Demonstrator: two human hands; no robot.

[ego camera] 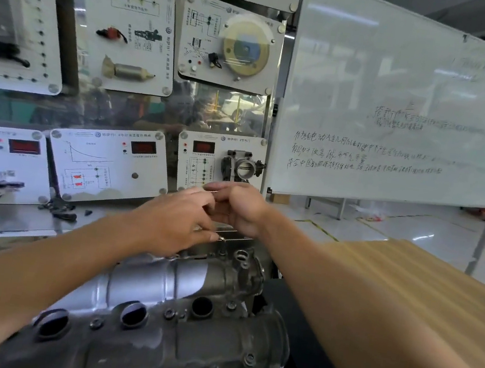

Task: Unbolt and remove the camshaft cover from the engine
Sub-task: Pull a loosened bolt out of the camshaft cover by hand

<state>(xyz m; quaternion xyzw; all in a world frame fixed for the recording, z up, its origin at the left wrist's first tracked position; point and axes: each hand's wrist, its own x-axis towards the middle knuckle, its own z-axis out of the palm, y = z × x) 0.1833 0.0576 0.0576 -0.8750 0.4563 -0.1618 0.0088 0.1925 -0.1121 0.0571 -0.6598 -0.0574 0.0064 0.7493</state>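
The fingertips [214, 237] of the left hand [176, 221] were pinched together around a small metal piece, probably a bolt [222, 239], just above the far end of the camshaft cover [155, 305]; it was too small and blurred to name surely. The right hand [239, 207] sat touching the left, just above and right of it, fingers curled inward over a thin bright rod-like tool [228, 232]. Whether those fingers truly gripped it I could not tell.

Both bare forearms reached in from the lower corners of the frame and met at centre. Below them the grey cast cover lay across the lower middle of the frame, in place on the engine, with round holes and several bolt heads showing along it.

Behind the hands stood a training panel board [106, 164] with red displays and a mounted throttle body [242, 166]. A whiteboard [401, 106] with handwriting filled the upper right, and a wooden table [425, 290] lay at the right.
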